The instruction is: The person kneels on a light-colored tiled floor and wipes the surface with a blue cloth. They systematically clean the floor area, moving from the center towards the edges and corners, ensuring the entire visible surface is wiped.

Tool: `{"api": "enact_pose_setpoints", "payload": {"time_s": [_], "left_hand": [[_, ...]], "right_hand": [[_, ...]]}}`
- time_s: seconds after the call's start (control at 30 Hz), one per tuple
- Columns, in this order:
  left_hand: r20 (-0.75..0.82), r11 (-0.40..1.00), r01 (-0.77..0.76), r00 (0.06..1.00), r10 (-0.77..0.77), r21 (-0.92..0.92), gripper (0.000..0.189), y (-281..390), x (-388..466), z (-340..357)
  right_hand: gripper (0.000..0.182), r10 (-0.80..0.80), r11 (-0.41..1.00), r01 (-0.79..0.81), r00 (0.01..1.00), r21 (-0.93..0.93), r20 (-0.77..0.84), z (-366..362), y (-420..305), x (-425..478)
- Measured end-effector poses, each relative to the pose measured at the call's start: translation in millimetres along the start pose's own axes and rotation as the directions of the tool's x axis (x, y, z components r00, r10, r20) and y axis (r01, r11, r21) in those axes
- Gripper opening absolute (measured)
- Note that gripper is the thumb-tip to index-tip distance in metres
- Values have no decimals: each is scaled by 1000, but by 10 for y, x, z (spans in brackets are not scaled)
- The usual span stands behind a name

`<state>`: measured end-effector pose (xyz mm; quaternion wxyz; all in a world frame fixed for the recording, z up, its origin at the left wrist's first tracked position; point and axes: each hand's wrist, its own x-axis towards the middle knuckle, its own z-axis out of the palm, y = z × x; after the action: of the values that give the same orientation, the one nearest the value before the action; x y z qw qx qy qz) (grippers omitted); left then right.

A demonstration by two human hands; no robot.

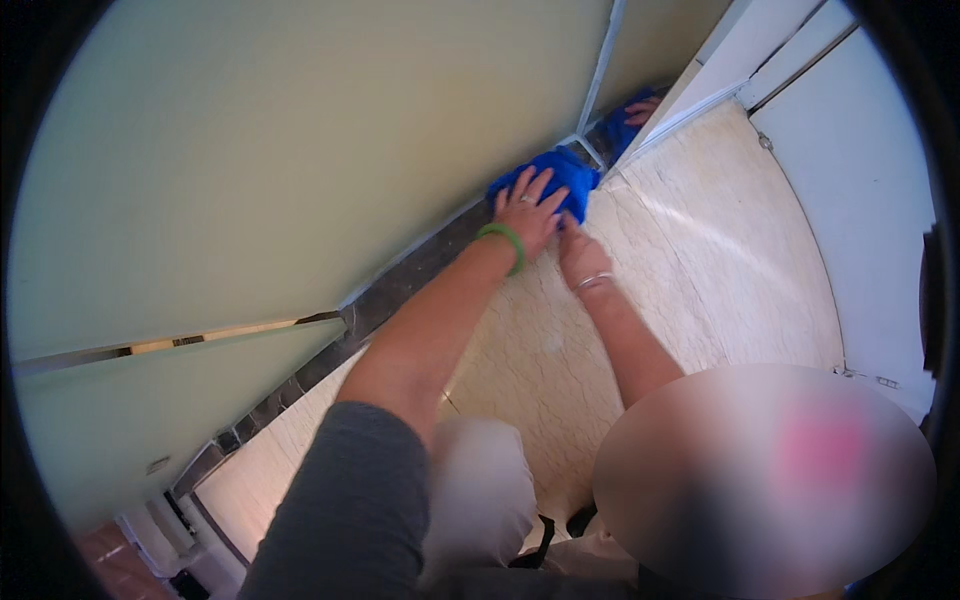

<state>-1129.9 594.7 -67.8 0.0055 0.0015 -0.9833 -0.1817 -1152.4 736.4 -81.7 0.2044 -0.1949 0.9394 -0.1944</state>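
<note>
A bright blue cloth (576, 171) lies bunched against a dark stone skirting (420, 266), at the foot of a pale wall panel. My left hand (528, 215), with a ring and a green bangle, holds it down from above, fingers spread. Close beside it, my right hand (586, 255) wears a thin silver bangle. Its index finger reaches the cloth's near edge while the other fingers look curled. Whether the right fingers pinch any fabric is hidden. Past the corner strip, a reflection of the blue cloth (624, 124) and a hand shows in a glossy panel.
Veined beige floor tiles (720, 255) spread below my arms. A white door (840, 187) with a small metal fitting stands at right, near a white frame (739, 56). At left, a narrow gap (225, 335) splits the panel. My knee (480, 480) is close underneath. A blurred patch covers the lower right.
</note>
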Motion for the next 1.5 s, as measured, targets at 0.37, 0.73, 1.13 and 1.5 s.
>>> {"api": "enact_pose_setpoints", "payload": {"time_s": [0.37,0.73,1.13,1.5], "left_hand": [[-122,978,165,981,-150,125,50,-673,-2292,-459],[-62,992,-5,998,12,124,56,-826,-2185,-530],[-63,999,-33,997,35,27,60,327,615,125],[48,956,-224,974,219,187,45,-252,-677,-384]], "right_hand": [[39,-236,970,190,882,149,408,927,-1246,-1153],[40,-253,967,232,933,109,256,1191,-1195,-1129],[37,214,862,-81,953,500,-215,301,8,71],[39,5,894,-56,993,444,115,589,-675,-782]]}}
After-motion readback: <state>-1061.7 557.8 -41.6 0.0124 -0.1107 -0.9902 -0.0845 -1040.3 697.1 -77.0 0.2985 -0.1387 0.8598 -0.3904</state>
